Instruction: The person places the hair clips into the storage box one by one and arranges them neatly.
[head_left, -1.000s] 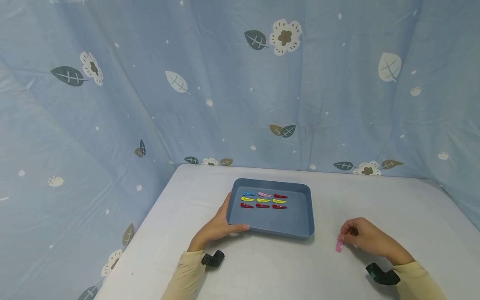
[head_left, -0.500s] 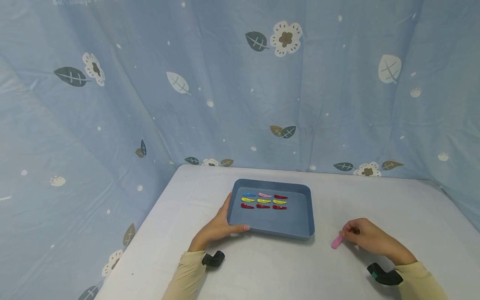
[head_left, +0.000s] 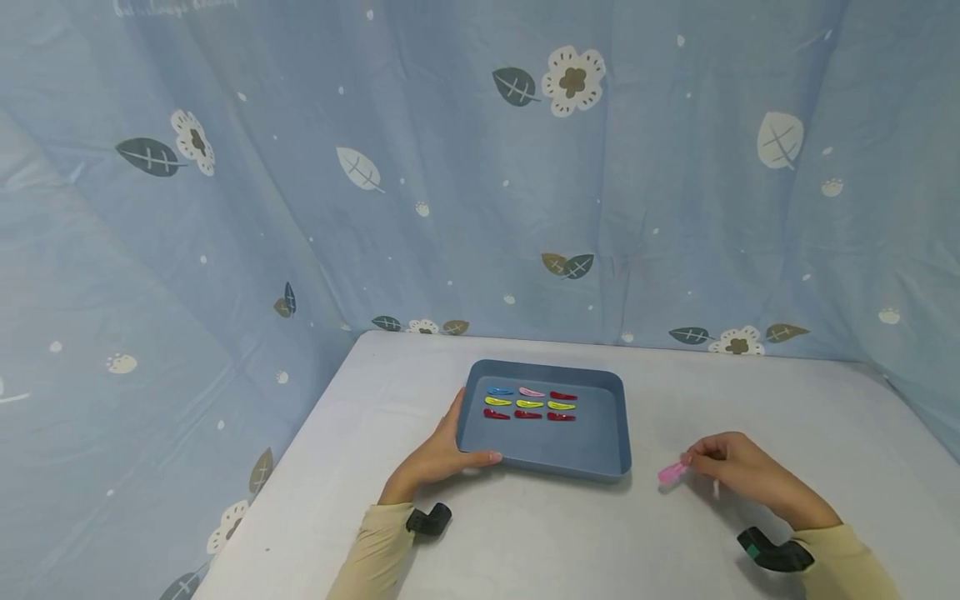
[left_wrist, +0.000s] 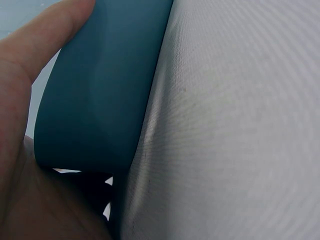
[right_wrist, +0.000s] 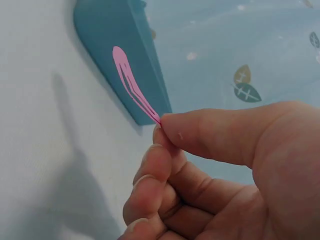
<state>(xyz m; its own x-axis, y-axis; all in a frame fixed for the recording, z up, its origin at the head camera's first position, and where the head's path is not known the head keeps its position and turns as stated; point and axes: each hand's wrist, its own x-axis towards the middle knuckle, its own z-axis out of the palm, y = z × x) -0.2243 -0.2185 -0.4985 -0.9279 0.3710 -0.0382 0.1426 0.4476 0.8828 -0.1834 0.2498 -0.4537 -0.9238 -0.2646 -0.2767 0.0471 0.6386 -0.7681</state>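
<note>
A blue-grey tray (head_left: 555,452) stands on the table. My left hand (head_left: 437,457) grips its near left corner, thumb along the front wall and fingers at the left side; the left wrist view shows the thumb (left_wrist: 50,35) pressing the tray wall (left_wrist: 105,85). Inside the tray lie several snap hair clips in three rows: a blue clip (head_left: 500,391), a pink and a red one at the back, yellow clips (head_left: 529,404) in the middle, red clips (head_left: 528,415) in front. Right of the tray, my right hand (head_left: 738,471) pinches a pink hair clip (right_wrist: 125,75) by its narrow end between thumb and forefinger.
A white cloth (head_left: 562,533) covers the table. Blue curtains (head_left: 450,167) with leaves and flowers hang behind and at the left. A black wrist camera (head_left: 429,520) sits on the left wrist, another black camera (head_left: 772,552) on the right.
The pink hair clip has swung from pointing down towards the near side to pointing left at the tray, and looks lifted. My left hand and the tray stay in place.
</note>
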